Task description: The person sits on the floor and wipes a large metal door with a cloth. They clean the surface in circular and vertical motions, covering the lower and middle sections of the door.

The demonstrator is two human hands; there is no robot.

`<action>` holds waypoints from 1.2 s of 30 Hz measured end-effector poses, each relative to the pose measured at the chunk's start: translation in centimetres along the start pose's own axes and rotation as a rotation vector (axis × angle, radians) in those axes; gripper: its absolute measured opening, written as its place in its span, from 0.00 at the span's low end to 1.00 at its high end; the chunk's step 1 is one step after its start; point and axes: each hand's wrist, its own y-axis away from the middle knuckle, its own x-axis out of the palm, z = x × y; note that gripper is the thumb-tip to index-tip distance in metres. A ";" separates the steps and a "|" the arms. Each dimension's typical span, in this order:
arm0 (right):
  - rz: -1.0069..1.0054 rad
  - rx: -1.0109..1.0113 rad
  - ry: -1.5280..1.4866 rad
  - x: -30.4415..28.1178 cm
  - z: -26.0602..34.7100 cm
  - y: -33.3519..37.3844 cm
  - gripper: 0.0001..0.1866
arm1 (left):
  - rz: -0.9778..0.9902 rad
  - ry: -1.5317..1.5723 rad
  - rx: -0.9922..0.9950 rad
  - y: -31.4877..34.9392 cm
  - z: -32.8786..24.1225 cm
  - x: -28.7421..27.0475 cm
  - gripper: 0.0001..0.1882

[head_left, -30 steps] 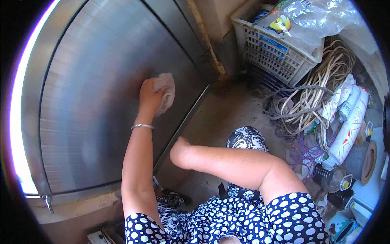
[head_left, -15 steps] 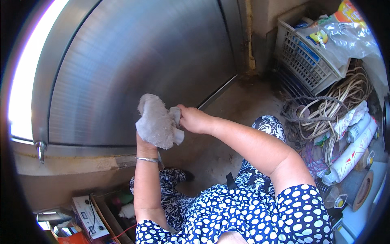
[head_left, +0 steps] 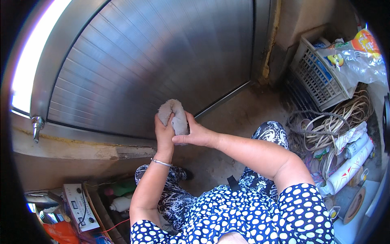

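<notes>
Between my two hands is a greyish-white cloth (head_left: 178, 118), folded over into a thick bundle with a fuzzy surface. My left hand (head_left: 164, 136), a bangle on its wrist, grips the bundle from the left and below. From the right, my right hand (head_left: 195, 132) closes on the same cloth, its thumb lying across the near end. Some fingertips of both hands are hidden behind the fabric. Just beyond them stands a grey ribbed metal door panel (head_left: 154, 61), apart from the cloth as far as I can tell.
To the right are a plastic crate (head_left: 321, 77) with bags on top, a coil of pale cable (head_left: 325, 134) and a white cylinder (head_left: 349, 166). A white box with dials (head_left: 80, 207) stands at lower left. A metal latch (head_left: 37, 126) juts from the frame.
The cloth, spread over my left hand before, is now folded into a compact bundle between both hands. My left hand has shifted right, and the view has turned slightly.
</notes>
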 end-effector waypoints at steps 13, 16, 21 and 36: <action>-0.243 -0.086 0.504 -3.1 -1.2 -1.6 0.43 | 0.347 0.160 -0.188 0.0 0.8 -2.9 0.43; -0.389 -0.111 0.508 -4.5 -0.2 -2.1 0.42 | -0.200 0.199 -0.255 -2.2 0.7 -6.8 0.37; -0.676 -0.018 0.518 -7.3 1.9 -2.0 0.45 | -0.806 0.349 -0.208 -4.0 1.7 -14.4 0.29; -1.049 -0.931 0.977 -19.1 29.3 -8.7 0.42 | -1.125 0.354 -0.172 -3.9 3.5 -21.1 0.34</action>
